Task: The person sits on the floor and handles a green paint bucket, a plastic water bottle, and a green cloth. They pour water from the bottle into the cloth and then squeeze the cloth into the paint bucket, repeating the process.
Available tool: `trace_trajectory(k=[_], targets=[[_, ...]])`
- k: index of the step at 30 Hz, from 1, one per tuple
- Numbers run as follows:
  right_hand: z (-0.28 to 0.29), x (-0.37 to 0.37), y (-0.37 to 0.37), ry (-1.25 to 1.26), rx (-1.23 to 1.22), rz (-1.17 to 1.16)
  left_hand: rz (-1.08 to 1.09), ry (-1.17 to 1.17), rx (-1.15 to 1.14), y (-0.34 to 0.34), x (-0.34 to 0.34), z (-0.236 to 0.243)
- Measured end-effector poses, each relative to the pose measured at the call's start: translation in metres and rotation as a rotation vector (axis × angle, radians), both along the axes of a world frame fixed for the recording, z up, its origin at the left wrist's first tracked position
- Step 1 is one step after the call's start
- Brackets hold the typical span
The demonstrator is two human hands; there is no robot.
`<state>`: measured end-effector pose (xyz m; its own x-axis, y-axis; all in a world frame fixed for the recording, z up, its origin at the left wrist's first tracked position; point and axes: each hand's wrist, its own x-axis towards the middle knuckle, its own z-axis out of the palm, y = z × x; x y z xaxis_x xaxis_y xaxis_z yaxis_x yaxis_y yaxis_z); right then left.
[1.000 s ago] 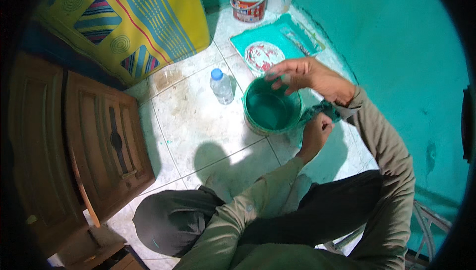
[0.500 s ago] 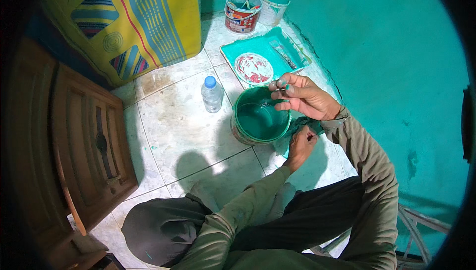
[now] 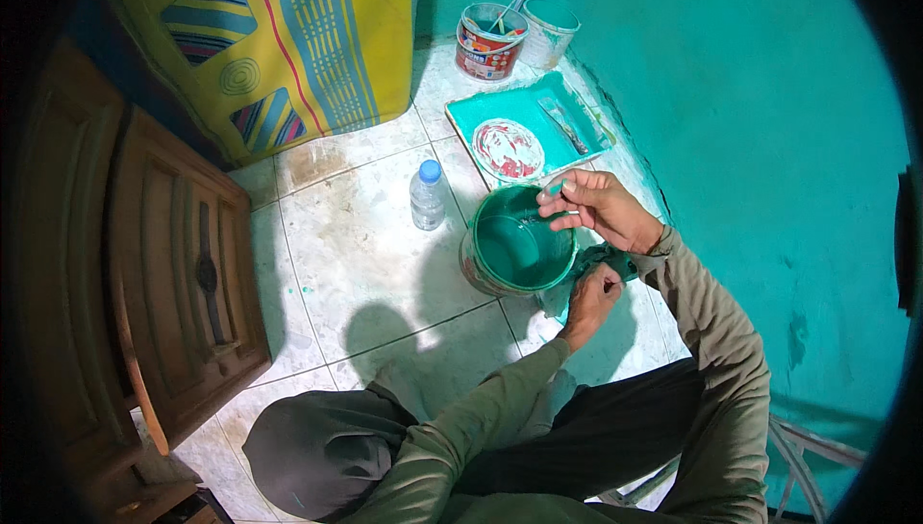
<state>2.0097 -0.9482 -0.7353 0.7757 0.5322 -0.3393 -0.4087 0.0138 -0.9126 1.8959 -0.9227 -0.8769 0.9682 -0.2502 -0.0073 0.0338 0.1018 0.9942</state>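
Observation:
A round bucket (image 3: 473,269) with green liquid paint in it stands on the floor in front of me. My right hand (image 3: 601,207) is raised over its right rim, thumb and fingertips pinched together. Green shows at those fingertips; whether it is paint on them or some small piece between them is unclear. Beside the bucket's right side, my left hand (image 3: 592,301) is closed, low near the floor. Its curled fingers meet a crumpled dark green, cloth-like thing (image 3: 615,261), partly hidden by the hand and bucket.
A clear bottle (image 3: 428,202) with a blue cap stands left of the bucket. Beyond lies a green paint tray (image 3: 471,112) holding a round red-and-white lid (image 3: 508,149) and a brush-like tool (image 3: 567,128). Two small pails (image 3: 490,48) stand behind. Wooden furniture (image 3: 183,255) is left, a green wall right.
The whole view has shifted slightly, so the floor things sit lower and farther right. My right fingers have drawn a little closer together; my left hand stays by the bucket.

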Motion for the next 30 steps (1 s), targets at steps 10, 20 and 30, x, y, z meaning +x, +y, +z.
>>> trace_trajectory(k=[10, 20, 30], targets=[[-0.009, 0.016, -0.002, -0.322, -0.503, -0.027, 0.059, -0.035, -0.030, -0.012, 0.000, -0.015], [-0.002, 0.023, 0.019, -0.531, -0.615, -0.082, 0.019, 0.010, 0.022, -0.014, -0.003, -0.016], [-0.038, 0.047, 0.149, -1.303, -0.898, 0.259, 0.165, 0.205, 0.106, -0.004, -0.013, 0.006]])
